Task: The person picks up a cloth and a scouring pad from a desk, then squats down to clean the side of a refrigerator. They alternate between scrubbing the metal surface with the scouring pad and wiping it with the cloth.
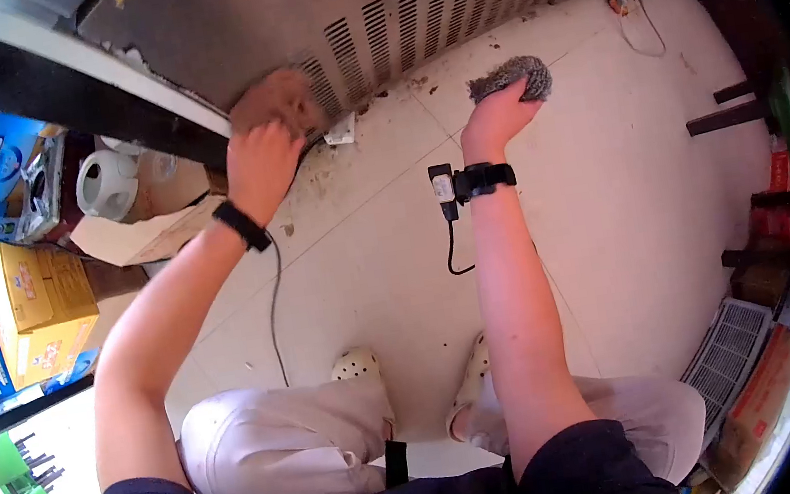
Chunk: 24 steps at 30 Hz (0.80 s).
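Observation:
My left hand (265,169) is closed on a brown cloth (279,107), which lies against the lower left part of a metal panel (366,39) with rows of slots. In my right hand (501,118) is a grey scrubbing pad (520,76), held over the tiled floor to the right of the slots. Dark bits of dirt lie on the floor along the panel's lower edge. A small white scrap (341,130) is just right of my left hand.
Boxes, among them a yellow carton (40,307), and a white plastic jug (106,182) stand at left. A thin cable (275,314) runs down the floor. Dark legs (725,117) jut in from the right, above a slatted grille (731,356) and cardboard.

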{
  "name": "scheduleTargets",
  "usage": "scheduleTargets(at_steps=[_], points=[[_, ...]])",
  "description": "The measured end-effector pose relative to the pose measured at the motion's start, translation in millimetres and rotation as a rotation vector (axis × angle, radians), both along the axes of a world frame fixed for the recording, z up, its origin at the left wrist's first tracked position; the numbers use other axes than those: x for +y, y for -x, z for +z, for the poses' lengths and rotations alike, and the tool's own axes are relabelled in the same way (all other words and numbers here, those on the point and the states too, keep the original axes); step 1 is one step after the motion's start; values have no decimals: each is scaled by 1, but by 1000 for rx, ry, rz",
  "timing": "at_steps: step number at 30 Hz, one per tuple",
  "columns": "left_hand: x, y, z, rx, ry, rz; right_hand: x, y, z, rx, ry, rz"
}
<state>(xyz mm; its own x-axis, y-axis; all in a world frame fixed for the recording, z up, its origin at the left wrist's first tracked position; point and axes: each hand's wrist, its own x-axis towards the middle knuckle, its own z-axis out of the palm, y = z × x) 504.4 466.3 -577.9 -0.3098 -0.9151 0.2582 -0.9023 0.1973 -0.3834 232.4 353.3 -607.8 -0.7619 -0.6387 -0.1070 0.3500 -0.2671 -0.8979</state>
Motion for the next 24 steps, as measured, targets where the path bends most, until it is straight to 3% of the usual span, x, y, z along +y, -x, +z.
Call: scheduleTargets(at_steps=[3, 8, 10, 12, 13, 16, 17, 19, 21, 24], points=[[-40, 21, -8, 117, -3, -126, 8, 0, -15, 131, -16, 58], [-94, 65, -40, 135, -15, -211, 9, 9, -11, 38, -27, 32], [-86, 65, -42, 345, 34, -237, 12, 15, -12, 28, -20, 6], [-56, 44, -31, 333, -293, -7, 3, 23, -22, 36, -54, -29], [-33, 22, -44, 254, -167, -67, 3, 27, -29, 57, -87, -51], [10, -2, -35, 25, -333, 171, 8, 23, -28, 23, -73, -64], [12, -1, -34, -86, -283, 152, 6, 24, -30, 58, -61, -43], [-3, 3, -39, -25, -18, -98, 5, 21, -29, 83, -77, -50], [-41, 20, -44, 57, -137, -120, 14, 8, -26, 70, 33, 22], [-83, 56, -54, 175, -147, -188, 22, 2, -19, 131, -20, 58]])
